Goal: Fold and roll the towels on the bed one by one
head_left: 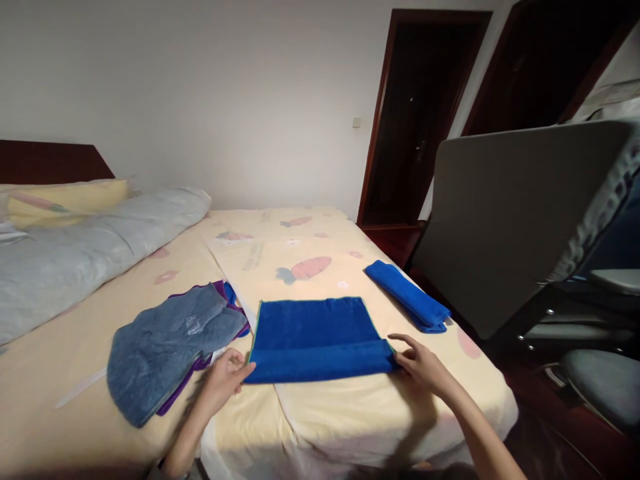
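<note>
A blue towel (313, 323) lies spread on the bed, its near edge turned over into a flat strip. At the left end of that strip, my left hand (231, 370) pinches the fold between thumb and fingers. My right hand (416, 360) grips the opposite end, its index finger raised and bent. Left of the towel is a loose pile of cloths, a grey-blue one (165, 347) on top with purple and blue edges showing beneath. A folded blue towel (407, 297) rests to the right, near the bed's edge.
The bed (250, 260) has a yellow sheet with a carrot print. A rolled grey quilt (110, 227) and a yellow pillow (70, 200) lie at the far left. Beyond the right edge stand a large grey panel (500, 220) and a chair seat (605, 383).
</note>
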`<act>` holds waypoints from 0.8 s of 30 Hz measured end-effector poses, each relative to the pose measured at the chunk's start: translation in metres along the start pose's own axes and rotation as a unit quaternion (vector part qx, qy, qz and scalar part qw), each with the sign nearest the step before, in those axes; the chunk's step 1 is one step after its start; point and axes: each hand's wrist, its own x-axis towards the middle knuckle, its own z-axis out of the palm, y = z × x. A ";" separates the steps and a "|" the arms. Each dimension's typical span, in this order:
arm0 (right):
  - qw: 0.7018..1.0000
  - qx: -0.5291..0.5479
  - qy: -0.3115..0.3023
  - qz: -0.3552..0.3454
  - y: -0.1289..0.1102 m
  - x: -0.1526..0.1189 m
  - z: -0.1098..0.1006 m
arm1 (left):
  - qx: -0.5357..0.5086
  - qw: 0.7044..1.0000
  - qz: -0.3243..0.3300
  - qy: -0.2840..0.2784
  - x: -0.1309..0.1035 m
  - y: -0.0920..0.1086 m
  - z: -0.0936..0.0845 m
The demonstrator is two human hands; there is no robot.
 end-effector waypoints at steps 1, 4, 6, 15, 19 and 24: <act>1.000 -0.022 -0.021 -0.003 0.002 -0.005 0.000 | 0.027 1.000 0.010 0.002 -0.006 -0.001 0.000; 0.990 -0.129 -0.002 -0.061 0.000 -0.016 -0.003 | 0.140 0.988 0.055 0.035 -0.020 0.002 -0.003; 0.977 -0.177 0.032 -0.112 -0.008 -0.021 -0.005 | 0.191 0.973 0.109 0.071 -0.025 0.011 -0.006; 0.948 -0.218 -0.114 -0.204 -0.022 -0.024 0.006 | 0.248 0.921 0.294 -0.055 -0.035 0.021 -0.005; 0.948 -0.227 -0.075 -0.209 -0.013 -0.019 0.006 | 0.237 0.932 0.272 -0.032 -0.030 0.011 -0.009; 0.962 -0.181 -0.027 -0.205 -0.013 -0.015 0.000 | 0.167 0.954 0.247 -0.039 -0.018 0.007 -0.016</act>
